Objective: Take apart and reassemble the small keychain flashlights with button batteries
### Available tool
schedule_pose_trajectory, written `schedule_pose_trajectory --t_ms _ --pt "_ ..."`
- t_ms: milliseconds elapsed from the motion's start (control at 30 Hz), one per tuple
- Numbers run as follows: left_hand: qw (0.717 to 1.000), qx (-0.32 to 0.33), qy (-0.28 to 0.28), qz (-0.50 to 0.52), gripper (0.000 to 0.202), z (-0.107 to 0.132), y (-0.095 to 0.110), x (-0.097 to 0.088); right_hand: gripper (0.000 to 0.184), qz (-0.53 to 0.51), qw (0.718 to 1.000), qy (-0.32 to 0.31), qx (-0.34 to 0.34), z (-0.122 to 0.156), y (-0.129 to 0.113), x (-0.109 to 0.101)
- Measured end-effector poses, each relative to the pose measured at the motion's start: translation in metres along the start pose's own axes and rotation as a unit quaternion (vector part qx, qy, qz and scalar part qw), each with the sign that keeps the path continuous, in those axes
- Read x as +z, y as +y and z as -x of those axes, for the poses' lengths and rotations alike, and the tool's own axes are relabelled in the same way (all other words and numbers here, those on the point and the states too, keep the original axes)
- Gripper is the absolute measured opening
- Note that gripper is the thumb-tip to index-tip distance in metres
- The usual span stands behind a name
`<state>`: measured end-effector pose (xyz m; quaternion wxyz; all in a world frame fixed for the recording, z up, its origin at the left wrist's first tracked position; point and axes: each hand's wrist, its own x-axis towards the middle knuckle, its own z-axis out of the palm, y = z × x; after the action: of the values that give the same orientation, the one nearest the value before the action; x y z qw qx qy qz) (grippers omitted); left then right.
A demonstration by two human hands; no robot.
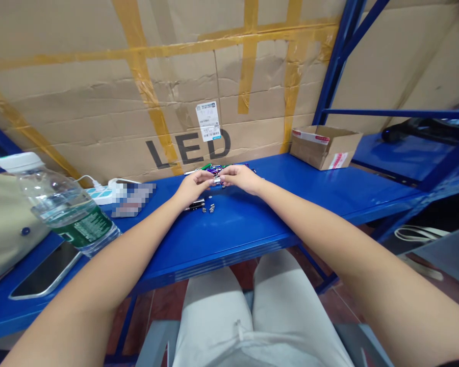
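Observation:
Above the far part of the blue table, my left hand (192, 188) and my right hand (243, 178) meet fingertip to fingertip. Both are closed in a pinch around a small silvery piece (217, 181), too small to name. Just behind them lies a pile of shiny purple, green and silver slim items (210, 168), partly covered by my hands. A dark, shiny cylinder (195, 205) rests beside my left wrist. Several tiny metal pieces (212, 208) are scattered on the tabletop in front of my hands.
At the left stand a water bottle (80, 224), a phone (46, 270), a beige bag (7, 219) and a white power strip (101, 195). A small open cardboard box (321, 148) sits back right. Large taped cardboard (176, 92) walls the rear of the blue table (229, 229).

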<state>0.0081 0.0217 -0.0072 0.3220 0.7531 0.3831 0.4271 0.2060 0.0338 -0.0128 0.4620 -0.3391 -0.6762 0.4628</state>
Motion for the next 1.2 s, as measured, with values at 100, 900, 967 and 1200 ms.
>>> schedule_pose_trajectory --t_ms 100,900,967,1200 --pt "0.999 -0.005 0.004 0.041 0.034 0.0 0.0002 0.0003 0.014 -0.048 0.999 -0.001 0.011 0.0034 -0.0049 0.0006" --pt "0.997 0.013 -0.065 0.034 0.044 0.0018 0.0011 0.0051 0.02 0.048 0.997 -0.054 -0.027 0.0046 -0.0055 0.0017" --pt "0.997 0.012 -0.064 0.03 0.044 0.0017 0.0007 0.0049 0.021 0.049 0.997 -0.057 -0.026 0.0045 -0.0046 0.0009" --pt "0.997 0.024 -0.064 0.026 0.038 0.0011 -0.0006 0.004 0.015 0.054 0.998 -0.028 -0.013 0.0053 -0.0087 0.0022"
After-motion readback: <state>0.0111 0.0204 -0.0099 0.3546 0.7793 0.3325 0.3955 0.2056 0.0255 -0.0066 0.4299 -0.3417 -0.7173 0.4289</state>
